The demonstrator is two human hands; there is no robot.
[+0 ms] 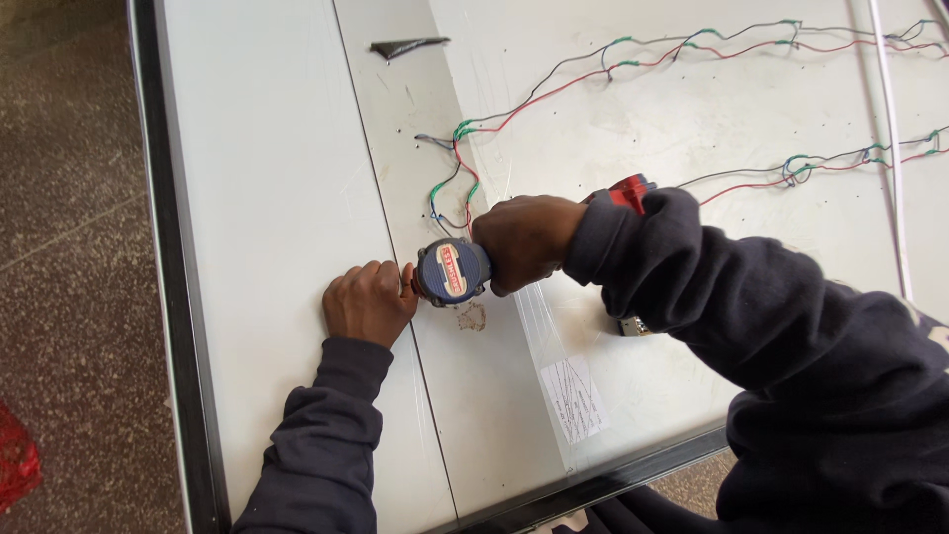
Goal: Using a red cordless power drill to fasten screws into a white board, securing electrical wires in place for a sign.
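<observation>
My right hand (524, 240) grips a cordless power drill (454, 271) with a dark blue round rear cap and a red body (627, 190), pointed straight down at a white panel (287, 198). My left hand (369, 302) rests on the panel right beside the drill's nose, fingers curled close to the tip; whether they pinch a screw is hidden. The drill stands over a seam (381, 208) between two white sheets. Both arms wear dark sleeves.
Red, green and grey wires (554, 94) run across the panel's upper right. A white strip (890, 138) lies at the right. A dark scrap (407, 45) lies near the top. A paper label (573, 398) sits near the dark frame edge (178, 267). Speckled floor lies left.
</observation>
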